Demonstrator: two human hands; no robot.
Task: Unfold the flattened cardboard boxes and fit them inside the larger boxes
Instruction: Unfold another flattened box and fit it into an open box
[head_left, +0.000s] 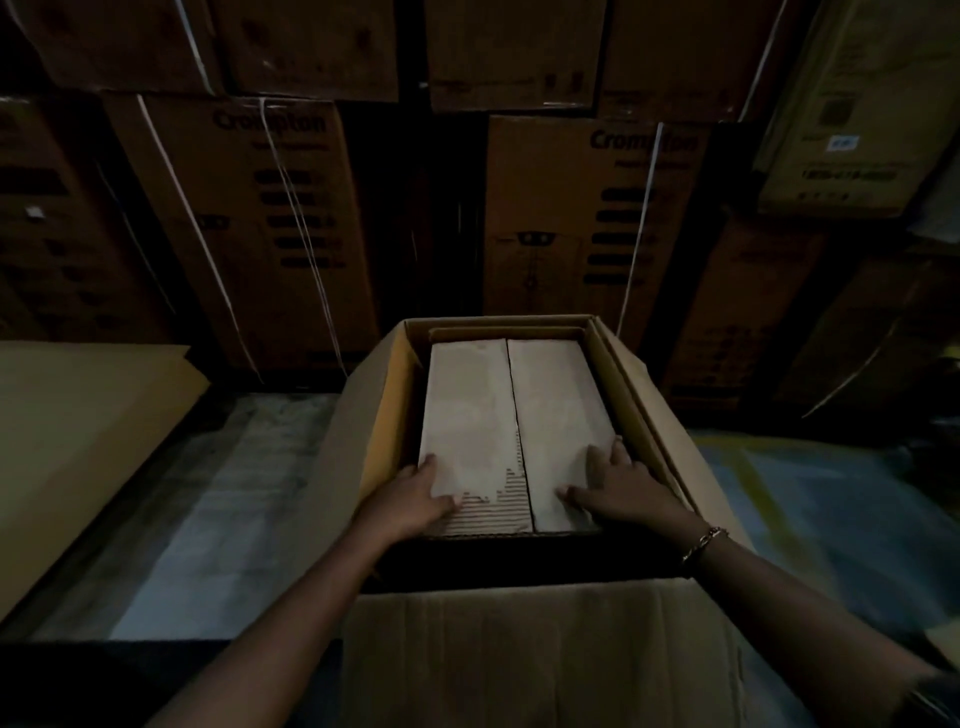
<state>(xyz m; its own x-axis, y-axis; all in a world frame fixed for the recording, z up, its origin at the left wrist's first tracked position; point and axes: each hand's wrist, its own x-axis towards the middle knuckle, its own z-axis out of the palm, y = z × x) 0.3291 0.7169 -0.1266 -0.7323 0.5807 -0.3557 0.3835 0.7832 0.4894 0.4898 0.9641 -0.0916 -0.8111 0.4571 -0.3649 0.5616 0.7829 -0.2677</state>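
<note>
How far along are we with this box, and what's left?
Done: the inner box is unfolded and sits inside the larger box, its two top flaps folded down to a centre seam. In hand: the left hand and right hand press on the near end of those flaps. Left: the larger box's near flap is open, and flattened cardboard at the left probably awaits unfolding.

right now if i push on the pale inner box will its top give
The inner box closes with two flaps at a centre seam, so its top likely sags there. Torn corrugated facing suggests light card. Snug in the larger box, it probably drags.
</note>
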